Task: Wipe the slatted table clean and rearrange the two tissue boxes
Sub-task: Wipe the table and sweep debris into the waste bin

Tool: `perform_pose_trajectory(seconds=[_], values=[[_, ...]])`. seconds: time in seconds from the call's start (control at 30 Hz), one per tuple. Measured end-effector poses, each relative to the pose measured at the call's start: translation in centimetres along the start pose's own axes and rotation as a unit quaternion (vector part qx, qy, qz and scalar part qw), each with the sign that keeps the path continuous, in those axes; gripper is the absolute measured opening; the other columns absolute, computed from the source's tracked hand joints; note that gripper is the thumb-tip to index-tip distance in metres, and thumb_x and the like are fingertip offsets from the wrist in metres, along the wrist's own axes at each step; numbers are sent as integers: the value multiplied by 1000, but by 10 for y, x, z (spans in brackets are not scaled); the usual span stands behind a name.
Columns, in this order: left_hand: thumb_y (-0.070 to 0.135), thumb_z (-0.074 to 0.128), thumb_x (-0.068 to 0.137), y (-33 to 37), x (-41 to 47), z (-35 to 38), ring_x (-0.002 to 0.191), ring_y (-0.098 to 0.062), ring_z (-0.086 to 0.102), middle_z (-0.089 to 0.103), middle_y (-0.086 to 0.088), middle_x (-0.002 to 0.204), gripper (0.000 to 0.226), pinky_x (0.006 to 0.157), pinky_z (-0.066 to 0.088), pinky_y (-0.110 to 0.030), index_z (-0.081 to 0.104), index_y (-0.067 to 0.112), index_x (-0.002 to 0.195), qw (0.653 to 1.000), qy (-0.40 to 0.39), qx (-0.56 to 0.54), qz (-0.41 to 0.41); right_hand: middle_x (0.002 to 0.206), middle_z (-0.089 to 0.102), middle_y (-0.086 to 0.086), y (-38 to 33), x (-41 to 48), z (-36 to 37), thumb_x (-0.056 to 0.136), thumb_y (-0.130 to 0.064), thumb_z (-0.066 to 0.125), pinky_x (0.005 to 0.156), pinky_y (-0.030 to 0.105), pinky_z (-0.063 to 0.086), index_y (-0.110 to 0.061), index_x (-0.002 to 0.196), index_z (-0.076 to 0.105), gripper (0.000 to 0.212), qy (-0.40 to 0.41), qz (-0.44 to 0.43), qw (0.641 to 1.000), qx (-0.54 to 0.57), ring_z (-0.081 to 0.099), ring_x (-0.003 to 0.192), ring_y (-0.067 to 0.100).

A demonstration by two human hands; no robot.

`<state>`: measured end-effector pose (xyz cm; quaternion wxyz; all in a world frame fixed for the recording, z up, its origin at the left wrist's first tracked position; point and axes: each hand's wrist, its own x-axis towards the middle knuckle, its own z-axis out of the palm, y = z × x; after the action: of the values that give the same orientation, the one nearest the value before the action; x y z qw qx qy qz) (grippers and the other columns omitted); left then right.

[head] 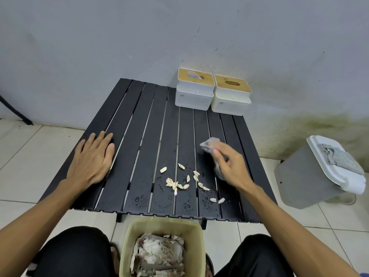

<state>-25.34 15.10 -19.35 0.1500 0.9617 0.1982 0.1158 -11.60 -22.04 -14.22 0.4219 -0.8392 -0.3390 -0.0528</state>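
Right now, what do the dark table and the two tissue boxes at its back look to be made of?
The slatted table: dark matte slats, perhaps coated metal or plastic; water beads on the surface instead of soaking in. The left tissue box and right tissue box: smooth off-white bodies, probably plastic, with tan lids that look like light wood or bamboo.

Left hand (93, 156) lies flat, fingers straight, on the table (139, 124) near its left edge. Right hand (229, 166) pinches a grey cloth (209, 143) toward the right edge. Pale scraps (179, 183) and droplets sit near the front edge. Two tissue boxes (194, 88) stand side by side at the back right corner.
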Motion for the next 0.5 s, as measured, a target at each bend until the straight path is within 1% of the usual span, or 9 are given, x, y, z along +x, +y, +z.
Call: perform_pose_trajectory(seconds=[0.07,0.17,0.23,0.27,0.3,0.37,0.4,0.43,0.5], values=[[51,7,96,1,0,-1,149,-27,20,28,-5,161,69,120,11,-45,32,21,153,1000,1,-1,1,127,67,-9,17,3,-9,103,-11,53,108,34,45,-19,121,71,27,14,21,999,-47,55,126,2],[50,7,97,2,0,-2,149,-28,21,30,-6,160,68,119,13,-46,33,20,152,1000,5,3,4,130,64,-9,23,-14,-14,103,-14,54,107,36,45,-15,125,68,27,-9,32,995,-99,54,127,2],[50,8,98,1,0,-1,149,-29,21,30,-7,160,67,120,12,-46,33,19,152,1000,3,3,5,134,62,-8,17,-33,-6,103,-15,52,110,31,43,-14,127,67,28,-9,39,993,-115,52,129,3],[49,8,98,1,0,0,149,-29,20,29,-7,160,67,120,12,-46,33,19,152,1000,2,3,5,134,61,-9,11,-44,1,103,-15,52,111,26,41,-14,127,67,28,4,46,992,-119,51,129,0],[49,8,98,1,0,0,149,-29,20,29,-7,160,66,120,12,-46,32,19,152,1000,2,4,5,134,60,-11,3,-53,7,103,-15,51,109,17,39,-15,124,68,27,20,57,991,-122,49,127,-6],[49,9,98,0,0,0,149,-29,20,29,-7,160,65,120,12,-47,32,19,152,1000,2,5,8,132,59,-12,-16,-70,21,104,-16,50,101,1,32,-16,120,69,25,32,85,989,-115,46,119,-17],[48,9,99,0,0,0,148,-30,21,30,-8,160,65,119,12,-47,32,19,152,1000,2,6,9,133,59,-11,-26,-76,29,105,-16,49,98,-1,31,-16,120,68,25,31,93,990,-105,46,118,-17],[48,10,99,0,0,0,148,-30,21,30,-8,160,65,119,12,-47,32,19,152,1000,1,7,10,133,58,-9,-36,-82,36,106,-15,47,99,1,32,-15,122,67,26,33,97,990,-93,47,120,-15],[48,10,98,-1,1,0,148,-31,21,31,-9,159,65,119,13,-48,33,18,152,1000,0,9,9,134,59,-9,-55,-91,51,106,-15,46,108,12,36,-15,126,66,28,49,102,992,-57,49,127,-5]])
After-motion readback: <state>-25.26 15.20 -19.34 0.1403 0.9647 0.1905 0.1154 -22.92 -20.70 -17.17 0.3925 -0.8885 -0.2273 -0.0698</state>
